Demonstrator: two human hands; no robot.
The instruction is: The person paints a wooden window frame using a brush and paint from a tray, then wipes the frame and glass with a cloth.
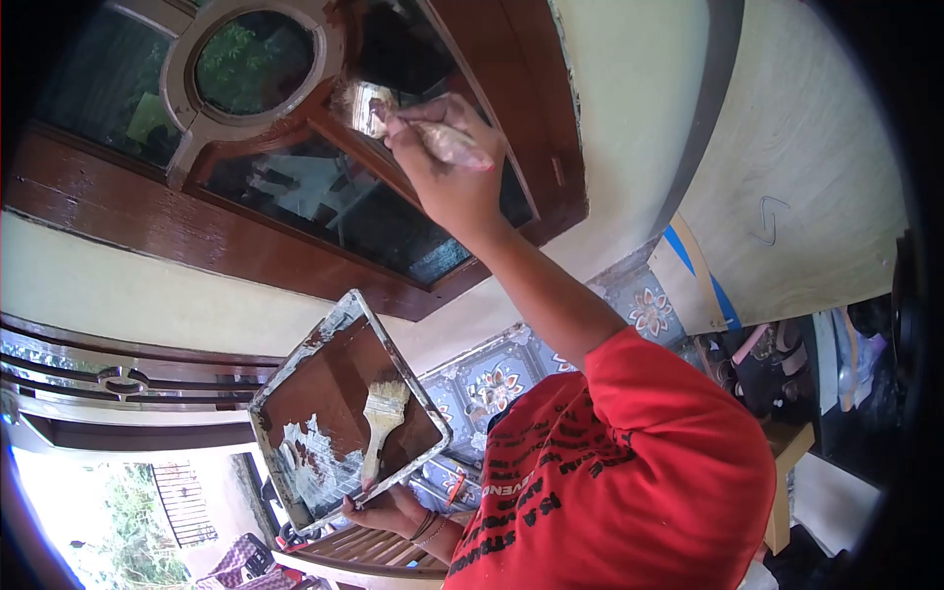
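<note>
The right hand (450,185) is raised in a pinch; the left hand (389,513), lower, apparently grips.

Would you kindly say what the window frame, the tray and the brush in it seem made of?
Window frame: probably wood, glossy brown, catching highlights.
Tray: plastic or metal, I cannot tell; brown inside, its rim smeared whitish.
Brush: pale, dull handle, likely wood; frayed tan bristles, natural or synthetic.

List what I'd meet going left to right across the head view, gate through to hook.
Barred gate → paint tray → right hand gripping a brush → blue stripe → bent metal hook.
</note>
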